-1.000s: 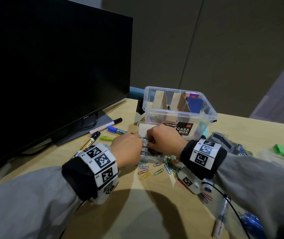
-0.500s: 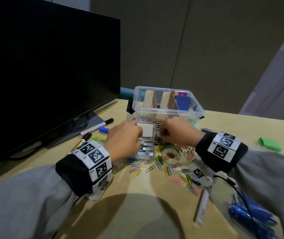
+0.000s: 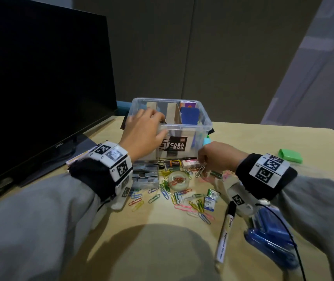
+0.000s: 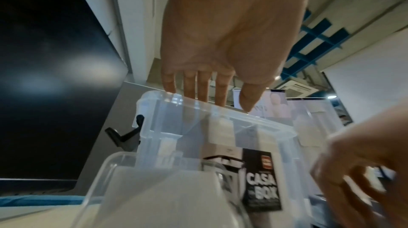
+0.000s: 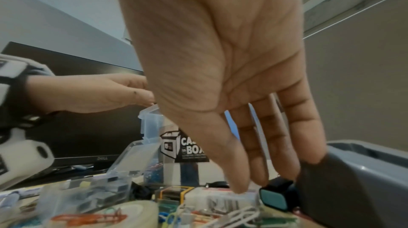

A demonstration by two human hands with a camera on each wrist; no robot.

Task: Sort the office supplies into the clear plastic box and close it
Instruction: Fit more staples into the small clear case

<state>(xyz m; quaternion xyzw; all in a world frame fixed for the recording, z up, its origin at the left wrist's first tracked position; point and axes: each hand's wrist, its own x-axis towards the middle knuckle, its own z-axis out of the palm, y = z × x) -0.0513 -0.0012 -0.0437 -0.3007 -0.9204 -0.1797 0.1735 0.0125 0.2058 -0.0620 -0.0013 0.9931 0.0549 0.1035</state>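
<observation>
noting, nearest on the desk, a pilot marker (image 3: 225, 230) and a blue packet (image 3: 269, 240), both waiting to be sorted. passing next over the scattered coloured paper clips (image 3: 182, 199), a tape roll (image 3: 179, 180) with clips lying in its hole, and a small clear case (image 3: 145, 175) standing open just in front of the box.

finding the right hand (image 3: 220, 157) no longer at that small case as a second ago, but dropping low over the clutter beside it, fingers pointing down and, as far as the head view is showing, pinching a silver paper clip (image 3: 200, 170) at the fingertips; reading the wrist view as less sure of that pinch.

finding the left hand (image 3: 143, 134) also leaving the case and rising to the clear plastic box (image 3: 206, 126), fingers (image 4: 202, 88) stretching straight over the front left rim, holding nothing visible.

placing the box mid-desk, lidless, with cardboard dividers (image 3: 171, 113) upright inside and a blue item (image 3: 189, 115) in the right compartment.

ending at the dark monitor (image 3: 40, 78) behind on the left.

judging from this: switching from the case to loose clips, with much sorting remaining and closing still far off.
</observation>
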